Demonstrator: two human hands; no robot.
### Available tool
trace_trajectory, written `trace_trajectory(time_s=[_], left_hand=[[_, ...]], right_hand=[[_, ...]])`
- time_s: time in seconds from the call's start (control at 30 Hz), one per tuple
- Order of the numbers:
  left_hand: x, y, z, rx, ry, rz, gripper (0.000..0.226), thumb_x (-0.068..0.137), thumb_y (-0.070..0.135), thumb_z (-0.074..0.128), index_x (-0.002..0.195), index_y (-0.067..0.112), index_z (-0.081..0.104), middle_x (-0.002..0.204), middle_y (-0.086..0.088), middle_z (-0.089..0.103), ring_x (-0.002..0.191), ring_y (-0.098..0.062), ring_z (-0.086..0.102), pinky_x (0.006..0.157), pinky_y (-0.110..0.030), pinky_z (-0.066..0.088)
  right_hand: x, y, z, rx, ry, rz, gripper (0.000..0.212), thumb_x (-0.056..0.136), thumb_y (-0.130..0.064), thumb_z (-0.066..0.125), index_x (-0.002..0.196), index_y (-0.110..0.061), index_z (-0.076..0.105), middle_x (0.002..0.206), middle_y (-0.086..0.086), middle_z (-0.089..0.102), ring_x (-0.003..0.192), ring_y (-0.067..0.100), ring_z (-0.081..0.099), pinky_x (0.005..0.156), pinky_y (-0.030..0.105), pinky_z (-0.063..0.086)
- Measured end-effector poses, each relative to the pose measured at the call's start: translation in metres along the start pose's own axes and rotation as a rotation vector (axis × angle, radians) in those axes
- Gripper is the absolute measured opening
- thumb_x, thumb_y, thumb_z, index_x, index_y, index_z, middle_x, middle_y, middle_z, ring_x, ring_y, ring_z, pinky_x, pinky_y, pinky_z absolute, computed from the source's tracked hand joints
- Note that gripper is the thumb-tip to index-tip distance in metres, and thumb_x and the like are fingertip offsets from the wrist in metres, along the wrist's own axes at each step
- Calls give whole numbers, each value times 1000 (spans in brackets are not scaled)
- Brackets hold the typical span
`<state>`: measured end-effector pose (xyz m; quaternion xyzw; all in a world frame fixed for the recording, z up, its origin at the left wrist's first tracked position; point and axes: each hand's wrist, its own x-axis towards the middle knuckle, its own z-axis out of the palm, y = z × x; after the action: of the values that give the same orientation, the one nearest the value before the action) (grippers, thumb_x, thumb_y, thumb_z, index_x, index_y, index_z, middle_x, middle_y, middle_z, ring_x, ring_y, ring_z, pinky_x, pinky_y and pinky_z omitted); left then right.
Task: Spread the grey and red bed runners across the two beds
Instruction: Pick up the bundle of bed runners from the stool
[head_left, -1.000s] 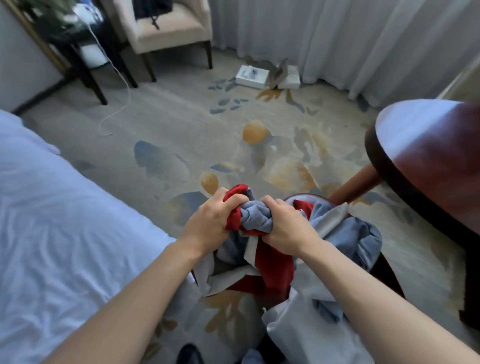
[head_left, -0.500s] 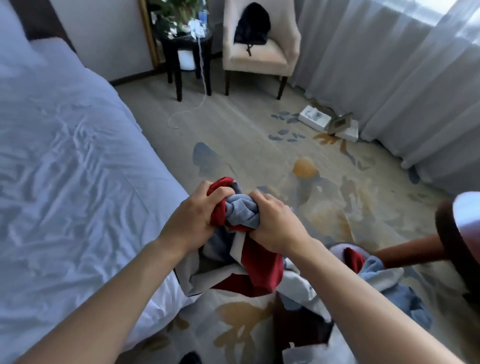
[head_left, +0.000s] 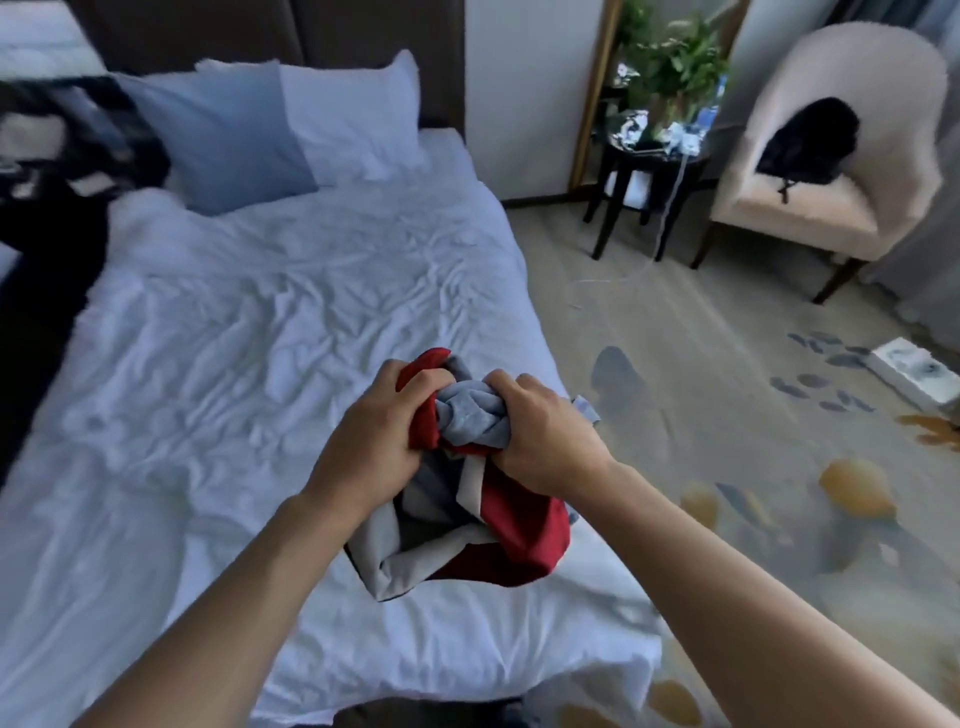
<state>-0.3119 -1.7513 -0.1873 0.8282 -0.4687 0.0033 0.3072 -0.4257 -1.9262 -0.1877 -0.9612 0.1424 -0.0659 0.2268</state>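
Swung over bed, both hands gripping runner

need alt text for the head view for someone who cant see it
Both hands, left hand and right hand, grip a bunched grey and red bed runner above the foot of a rumpled white bed. Pillows lie at its head; an armchair stands beyond.

Both hands, the left hand and right hand side by side, hold a bunched grey-and-red fabric bed runner above the right edge of a white-sheeted bed; two white pillows lie at its head, a cream upholstered armchair stands far right.
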Motion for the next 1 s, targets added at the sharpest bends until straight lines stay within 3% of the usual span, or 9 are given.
trace_trajectory(time_s=[0.1,0.2,0.6,0.83,1.0], left_hand=[[7,-39,-37,118,47,-50,58,78,9,66,125,37,50,115,5,46,81,-21,60,58,-28,45],[10,-75,-64,226,23,-131,65,76,2,70,126,37,48,112,5,45,76,-19,58,52,-34,51],[-48,-236,-136,374,-77,-410,77,70,-4,73,129,37,46,114,4,42,80,-24,59,55,-37,52],[-35,-312,-104,286,-217,-357,73,77,3,67,133,41,40,120,4,40,92,-27,58,62,-44,55],[-13,-314,-45,196,-339,-273,74,76,9,67,137,39,39,121,1,42,95,-27,59,72,-44,53]], right_hand=[[53,-32,20,62,1,-116,33,77,-19,64,105,-23,47,91,2,53,76,30,60,67,48,51],[99,-57,48,113,-52,-192,33,81,-22,65,108,-21,48,92,3,53,75,30,59,67,48,52],[203,-182,182,125,-271,-348,41,80,-24,66,115,-21,46,98,2,53,77,28,61,63,40,51],[224,-177,241,17,-279,-161,40,81,-28,66,114,-21,45,96,1,51,79,28,59,65,38,45],[209,-123,246,-33,-341,33,40,81,-21,62,116,-21,43,104,4,51,88,30,58,65,43,54]])
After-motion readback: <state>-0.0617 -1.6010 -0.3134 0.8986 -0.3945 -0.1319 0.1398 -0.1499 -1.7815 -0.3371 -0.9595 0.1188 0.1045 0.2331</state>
